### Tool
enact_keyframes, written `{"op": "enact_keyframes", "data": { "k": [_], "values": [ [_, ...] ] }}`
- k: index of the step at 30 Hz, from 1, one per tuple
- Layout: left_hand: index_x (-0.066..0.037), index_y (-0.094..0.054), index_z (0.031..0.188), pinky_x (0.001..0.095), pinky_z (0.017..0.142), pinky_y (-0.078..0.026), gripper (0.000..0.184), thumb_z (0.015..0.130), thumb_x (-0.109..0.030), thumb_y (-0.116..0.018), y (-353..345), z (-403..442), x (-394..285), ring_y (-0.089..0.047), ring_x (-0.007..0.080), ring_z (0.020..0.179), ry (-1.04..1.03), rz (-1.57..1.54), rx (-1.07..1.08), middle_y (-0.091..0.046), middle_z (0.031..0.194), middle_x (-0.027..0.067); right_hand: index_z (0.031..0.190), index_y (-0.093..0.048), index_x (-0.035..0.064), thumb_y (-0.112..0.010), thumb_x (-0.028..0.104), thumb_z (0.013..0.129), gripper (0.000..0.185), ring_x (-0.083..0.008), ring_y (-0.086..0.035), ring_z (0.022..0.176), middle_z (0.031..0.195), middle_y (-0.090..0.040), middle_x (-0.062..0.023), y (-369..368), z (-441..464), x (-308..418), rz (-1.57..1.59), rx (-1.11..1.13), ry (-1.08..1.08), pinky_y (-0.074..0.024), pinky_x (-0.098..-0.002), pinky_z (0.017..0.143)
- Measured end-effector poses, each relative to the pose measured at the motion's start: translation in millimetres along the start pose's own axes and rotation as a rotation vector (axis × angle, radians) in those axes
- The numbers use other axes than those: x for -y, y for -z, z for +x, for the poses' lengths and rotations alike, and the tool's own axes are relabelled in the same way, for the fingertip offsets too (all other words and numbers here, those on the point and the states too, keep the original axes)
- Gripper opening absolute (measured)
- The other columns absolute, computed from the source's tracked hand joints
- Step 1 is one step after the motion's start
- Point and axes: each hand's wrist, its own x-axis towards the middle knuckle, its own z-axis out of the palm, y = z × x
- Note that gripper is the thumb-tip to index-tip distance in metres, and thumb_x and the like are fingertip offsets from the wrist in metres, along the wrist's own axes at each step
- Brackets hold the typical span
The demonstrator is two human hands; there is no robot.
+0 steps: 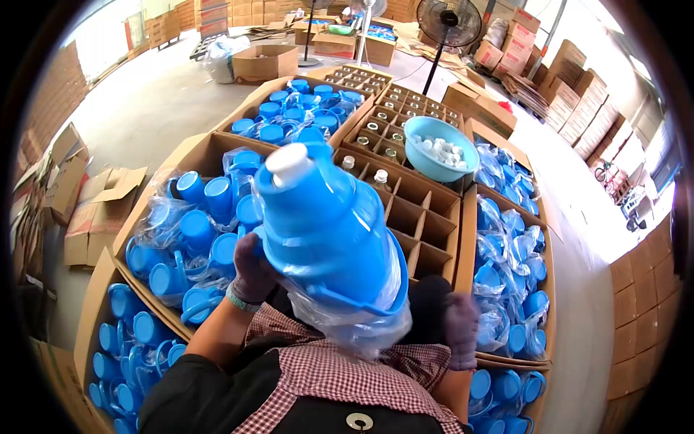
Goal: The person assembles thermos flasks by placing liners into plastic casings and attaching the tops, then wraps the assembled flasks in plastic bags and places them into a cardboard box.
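Observation:
A large blue plastic flask (325,224) with a white stopper (289,163) at its top leans to the upper left over my lap. Clear plastic film (354,315) is bunched round its lower end. My left hand (254,271), in a greyish glove, grips the flask at its left side; some fingers are hidden behind it. My right hand (460,325), also gloved, is low at the right, apart from the flask and blurred, so its fingers cannot be made out. Nearest to it is the box of blue lids or cups in film (491,318).
Cartons of blue cups (195,228) stand on both sides. Ahead, a divided carton (423,210) holds a few bottles, and a light-blue bowl (418,155) of white stoppers rests on its edge. Fans (448,22), brown boxes (264,64) and stacked cartons (582,108) stand farther back.

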Motion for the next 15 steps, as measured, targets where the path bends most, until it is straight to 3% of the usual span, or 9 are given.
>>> {"op": "enact_keyframes", "data": {
  "k": [1,2,4,6,9,10,11,14,15],
  "values": [
    [0.007,-0.06,0.129,0.0302,0.081,-0.058,0.08,0.087,-0.061,-0.063,-21,-7,-4,-0.071,0.0209,0.092,-0.06,0.171,-0.156,-0.072,0.11,0.0132,0.105,-0.071,0.0022,-0.063,0.003,0.093,0.015,-0.0292,-0.071,0.091,0.099,-0.073,-0.0148,10,3,33,-0.037,-0.309,-0.095,-0.056,-0.0379,0.082],
    [0.014,-0.053,0.135,0.0372,0.101,-0.055,0.091,0.084,-0.059,-0.067,-17,-12,-17,-0.069,0.0264,0.114,-0.025,0.331,-0.003,-0.07,0.123,0.0196,0.108,-0.071,0.0021,-0.063,0.001,0.091,0.019,-0.0315,-0.07,0.096,0.102,-0.073,-0.0163,2,4,41,0.022,-0.276,0.075,-0.0559,-0.0386,0.086],
    [0.014,-0.048,0.141,0.0331,0.096,-0.055,0.1,0.08,-0.062,-0.071,-36,-15,-7,-0.069,0.0219,0.109,-0.004,0.378,0.042,-0.07,0.123,0.0177,0.113,-0.07,0.0009,-0.064,0.0,0.088,0.026,-0.0347,-0.069,0.107,0.11,-0.071,-0.0186,-25,4,47,0.102,-0.054,0.355,-0.055,-0.0395,0.093],
    [0.013,-0.046,0.147,0.0264,0.085,-0.057,0.104,0.078,-0.058,-0.076,-28,-28,-5,-0.071,0.0154,0.099,0.182,0.38,0.133,-0.071,0.121,0.0133,0.12,-0.069,-0.0001,-0.068,0.003,0.089,0.031,-0.0346,-0.067,0.115,0.122,-0.069,-0.0192,-78,-23,40,0.428,0.203,0.321,-0.0538,-0.0399,0.097],
    [0.01,-0.044,0.151,0.0212,0.082,-0.054,0.098,0.073,-0.037,-0.08,-51,-37,-2,-0.07,0.0107,0.091,0.293,0.481,0.231,-0.074,0.111,0.0102,0.13,-0.064,-0.0007,-0.07,0.015,0.095,0.038,-0.0294,-0.065,0.119,0.133,-0.065,-0.0179,-95,-29,42,0.698,0.205,0.168,-0.0524,-0.0413,0.1],
    [0.01,-0.046,0.15,0.0216,0.083,-0.053,0.095,0.072,-0.034,-0.078,-61,-41,-6,-0.07,0.0104,0.093,0.301,0.468,0.261,-0.075,0.109,0.0103,0.134,-0.058,-0.0017,-0.078,0.045,0.092,0.066,-0.0295,-0.065,0.12,0.132,-0.064,-0.0193,-83,-24,46,1.291,0.408,-0.333,-0.0513,-0.0432,0.103],
    [0.01,-0.048,0.149,0.0221,0.085,-0.053,0.093,0.071,-0.032,-0.077,-72,-44,-10,-0.07,0.0101,0.094,0.309,0.455,0.291,-0.076,0.108,0.0105,0.135,-0.058,-0.0014,-0.078,0.047,0.09,0.069,-0.0296,-0.065,0.12,0.132,-0.064,-0.0192,-76,-25,53,1.323,0.44,-0.368,-0.0512,-0.0434,0.103],
    [0.012,-0.051,0.145,0.038,0.109,-0.05,0.09,0.074,-0.033,-0.082,-62,-42,-20,-0.067,0.0263,0.121,0.336,0.46,0.334,-0.067,0.133,0.0202,0.137,-0.055,-0.0006,-0.078,0.054,0.085,0.079,-0.03,-0.064,0.12,0.133,-0.063,-0.0191,-43,-30,69,1.146,0.479,-0.135,-0.051,-0.0438,0.104],
    [0.011,-0.052,0.144,0.0378,0.108,-0.051,0.083,0.074,-0.026,-0.079,-72,-43,-25,-0.068,0.026,0.119,0.365,0.465,0.27,-0.069,0.131,0.0198,0.138,-0.054,-0.0003,-0.078,0.057,0.083,0.083,-0.0301,-0.064,0.12,0.133,-0.063,-0.0191,-31,-33,76,1.058,0.468,-0.031,-0.051,-0.044,0.104]
  ]
}}
